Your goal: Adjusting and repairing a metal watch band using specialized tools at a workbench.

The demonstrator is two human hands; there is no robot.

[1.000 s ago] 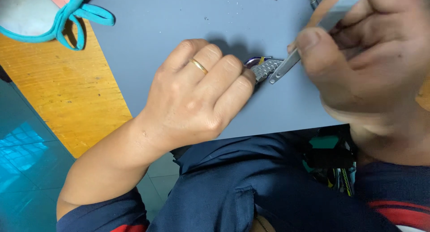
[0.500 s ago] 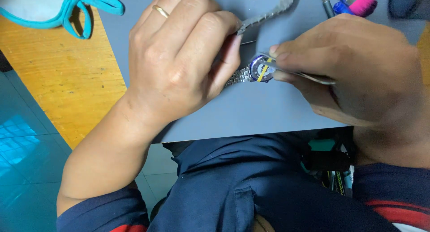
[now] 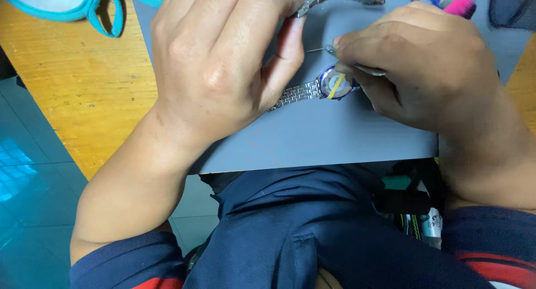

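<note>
Working a fine tool at the head of a wristwatch (image 3: 334,83) on the grey mat (image 3: 346,138).

I note the left hand (image 3: 223,60) curled over the steel bracelet (image 3: 293,95), pinning it flat; the right hand (image 3: 424,71) pinches a slim metal tool (image 3: 357,67), its tip beside the case. My judgement: keep the band pressed down, the tool low and steady, with light pressure so it cannot skid across the case. The watch lies flat near the mat's middle, its long axis running left to right, tilting slightly upward toward the head.
</note>
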